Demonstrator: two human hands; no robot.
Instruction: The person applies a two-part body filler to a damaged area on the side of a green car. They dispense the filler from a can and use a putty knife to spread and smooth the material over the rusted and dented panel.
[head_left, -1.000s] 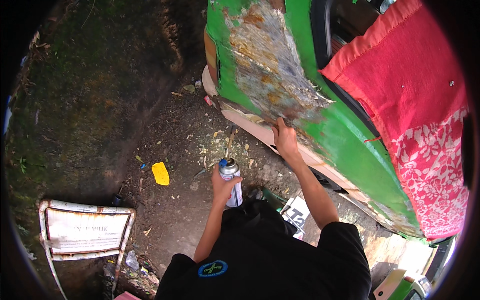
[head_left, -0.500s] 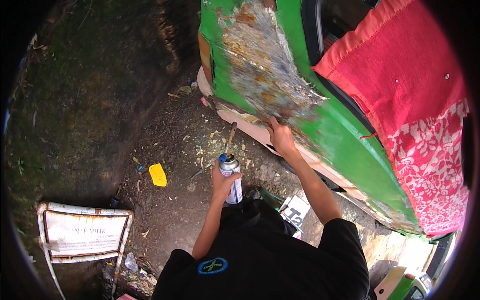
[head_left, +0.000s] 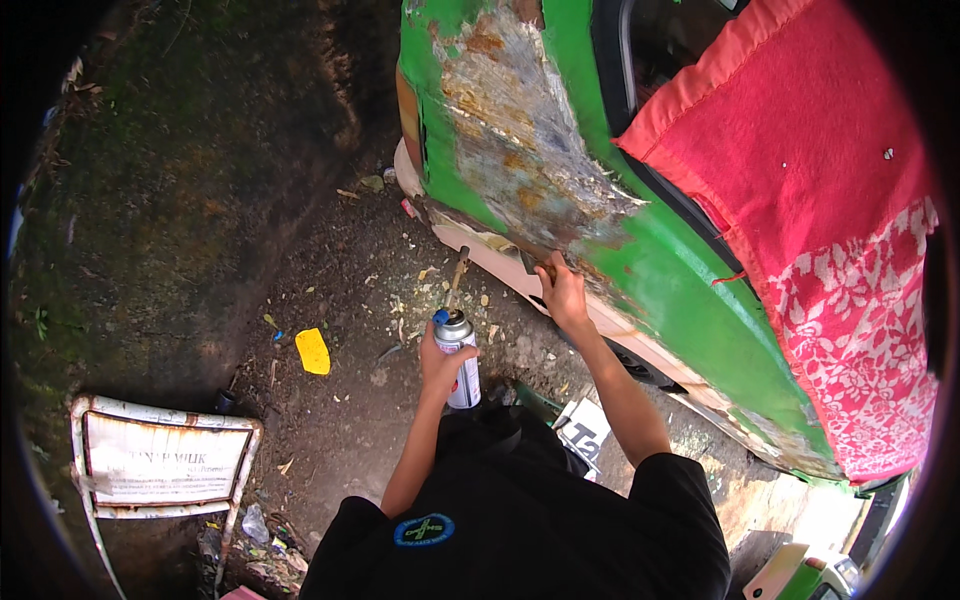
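Observation:
My left hand (head_left: 441, 368) is wrapped around the canister of a gas torch (head_left: 459, 385), which has a blue knob and a long burner tube pointing away toward the car. The tube's end stops short of the pale lower sill (head_left: 480, 251). My right hand (head_left: 565, 290) is closed at the lower edge of the green car body (head_left: 690, 290); a thin, dark, flat piece seems to stick out from its fingers, too small to name. Beyond that hand, a broad patch of bare, rusty metal (head_left: 520, 140) with peeling paint edges runs up the panel.
A red cloth with a floral part (head_left: 800, 180) drapes over the car at right. A rusty white metal sign frame (head_left: 165, 465) stands at lower left. A yellow scrap (head_left: 313, 352) and paint flakes lie on the dirt; a mossy surface (head_left: 180, 220) extends along the left.
My right hand has drawn slightly down and toward me along the panel's lower edge. The left hand still holds the torch in nearly the same place; the view has shifted a little.

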